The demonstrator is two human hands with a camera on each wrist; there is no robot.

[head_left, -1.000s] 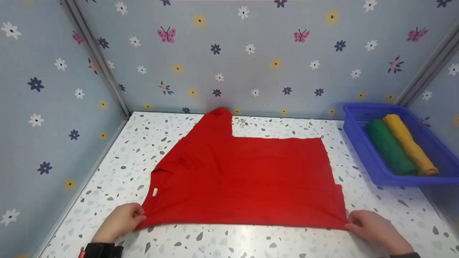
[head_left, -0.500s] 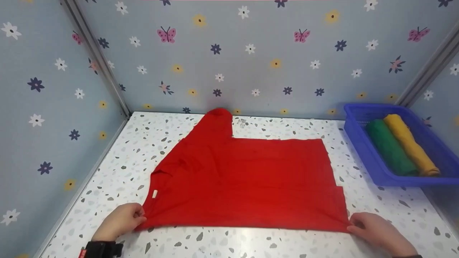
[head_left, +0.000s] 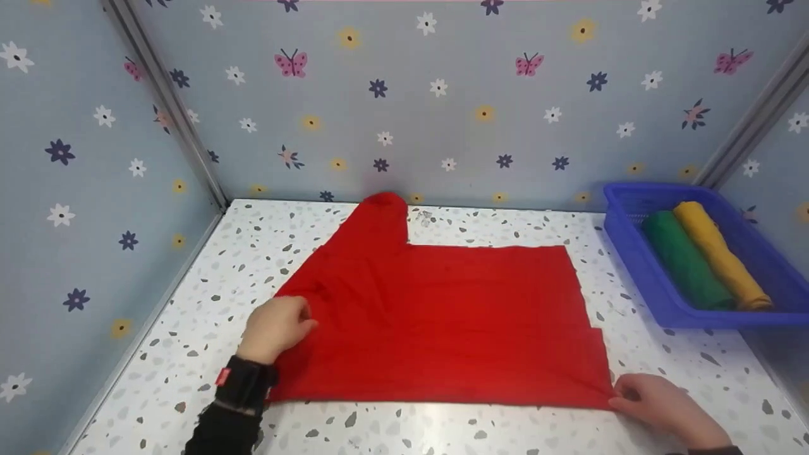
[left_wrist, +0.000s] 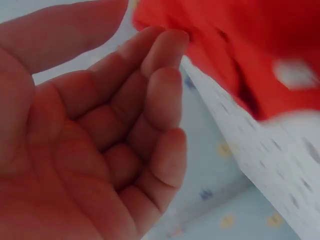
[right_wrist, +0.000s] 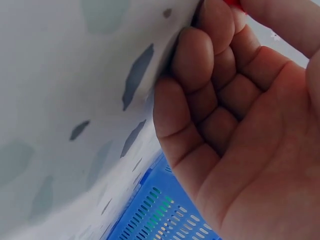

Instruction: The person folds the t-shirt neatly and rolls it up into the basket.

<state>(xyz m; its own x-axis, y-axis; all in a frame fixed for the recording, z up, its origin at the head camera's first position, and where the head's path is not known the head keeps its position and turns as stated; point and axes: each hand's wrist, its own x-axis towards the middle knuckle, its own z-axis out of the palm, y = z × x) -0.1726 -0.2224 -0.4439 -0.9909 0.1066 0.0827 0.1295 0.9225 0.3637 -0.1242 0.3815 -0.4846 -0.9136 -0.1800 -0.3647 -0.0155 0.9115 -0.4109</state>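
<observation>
A red shirt point(head_left: 455, 322) lies partly folded on the speckled table, one sleeve point(head_left: 382, 221) pointing toward the back wall. My left hand point(head_left: 275, 325) is over the shirt's left end, fingers loosely bent. In the left wrist view its thumb stands apart from the fingers with nothing between them; the shirt point(left_wrist: 225, 40) and its blurred white label point(left_wrist: 295, 74) are just beyond the fingertips. At the near right corner my right hand point(head_left: 660, 404) pinches the cloth. Only a sliver of red point(right_wrist: 234, 2) shows at those fingertips in the right wrist view.
A blue basket point(head_left: 638, 272) stands at the right, holding a green cloth roll point(head_left: 686, 262) and a yellow one point(head_left: 723, 256). Flower-patterned walls point(head_left: 442, 114) close off the back and sides. The speckled white table point(head_left: 208, 297) shows around the shirt.
My left hand has let go of the near left corner and moved up and to the right along the shirt's left end. The right hand still pinches its corner.
</observation>
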